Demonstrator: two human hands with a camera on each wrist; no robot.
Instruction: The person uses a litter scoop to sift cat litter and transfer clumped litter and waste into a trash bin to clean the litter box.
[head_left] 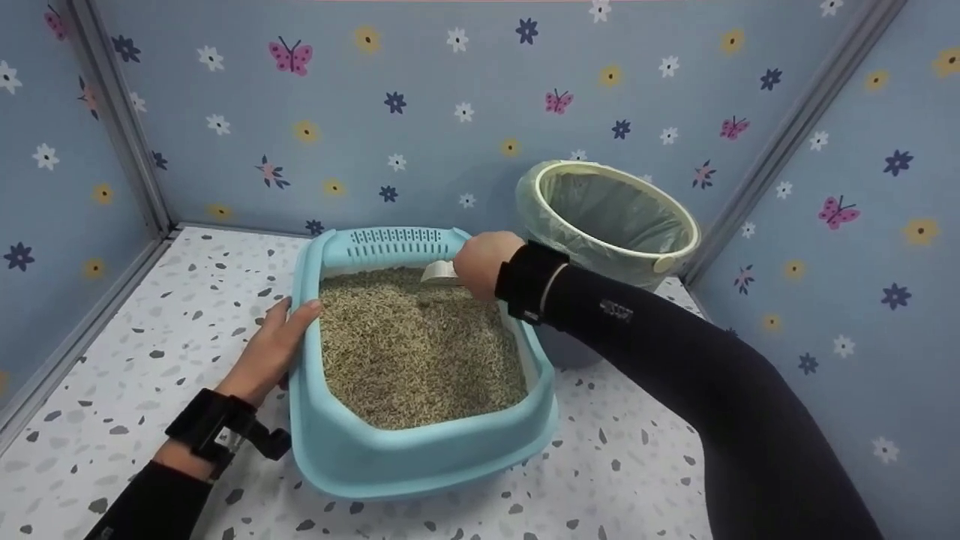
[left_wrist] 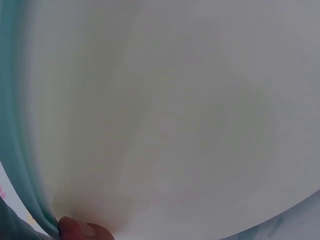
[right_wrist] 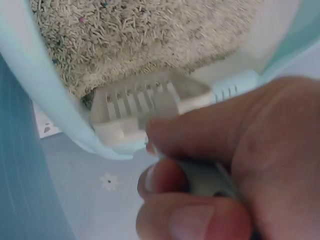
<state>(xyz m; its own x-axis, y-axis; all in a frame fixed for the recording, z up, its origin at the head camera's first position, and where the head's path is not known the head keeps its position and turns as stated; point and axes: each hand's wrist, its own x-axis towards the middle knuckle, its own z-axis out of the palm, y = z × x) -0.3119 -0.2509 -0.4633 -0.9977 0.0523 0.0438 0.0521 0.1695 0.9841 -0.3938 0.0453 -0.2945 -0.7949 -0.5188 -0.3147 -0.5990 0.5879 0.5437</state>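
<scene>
A light-blue litter box (head_left: 420, 469) holds tan pellet litter (head_left: 405, 352). My left hand (head_left: 271, 346) grips its left rim, thumb over the edge and fingers outside. In the left wrist view, a fingertip (left_wrist: 82, 230) touches the teal edge beside a large pale surface. Over the far right corner, my right hand (head_left: 484, 262) holds a whitish slotted litter scoop (head_left: 440, 273) by the handle. The right wrist view shows the scoop (right_wrist: 117, 112) at the litter near the box wall, with the fingers of my right hand (right_wrist: 215, 150) curled round its handle.
A bin (head_left: 686, 232) with a pale green liner and cream ring stands behind the box at right. The speckled white tabletop (head_left: 150, 405) lies under the box. Patterned blue panels (head_left: 420, 135) stand at the back and both sides.
</scene>
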